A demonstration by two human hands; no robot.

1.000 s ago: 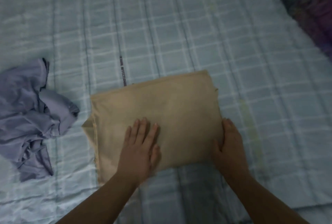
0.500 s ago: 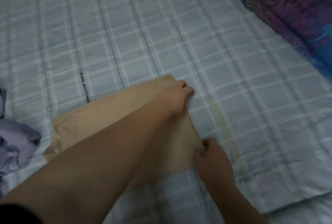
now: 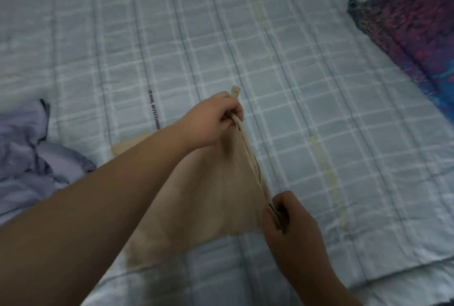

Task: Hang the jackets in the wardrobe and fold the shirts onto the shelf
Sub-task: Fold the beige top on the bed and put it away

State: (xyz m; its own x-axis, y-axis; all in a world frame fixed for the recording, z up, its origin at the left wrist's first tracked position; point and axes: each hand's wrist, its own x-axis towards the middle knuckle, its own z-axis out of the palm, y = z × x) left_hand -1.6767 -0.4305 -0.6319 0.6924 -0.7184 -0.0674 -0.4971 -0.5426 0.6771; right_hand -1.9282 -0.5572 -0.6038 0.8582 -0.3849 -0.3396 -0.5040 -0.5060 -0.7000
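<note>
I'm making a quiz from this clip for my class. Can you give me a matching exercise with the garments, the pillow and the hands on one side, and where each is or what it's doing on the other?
Things:
1. beige shirt
2. lavender garment
3. purple patterned pillow
4. left hand

States:
A. crumpled at the left edge
B. at the upper right
C. its right edge is being lifted
D. grips the far corner

Pairs: 1-C, 2-A, 3-B, 4-D

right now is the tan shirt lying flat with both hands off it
No, the left hand and right hand each pinch a corner of the tan shirt, lifting its right edge.
</note>
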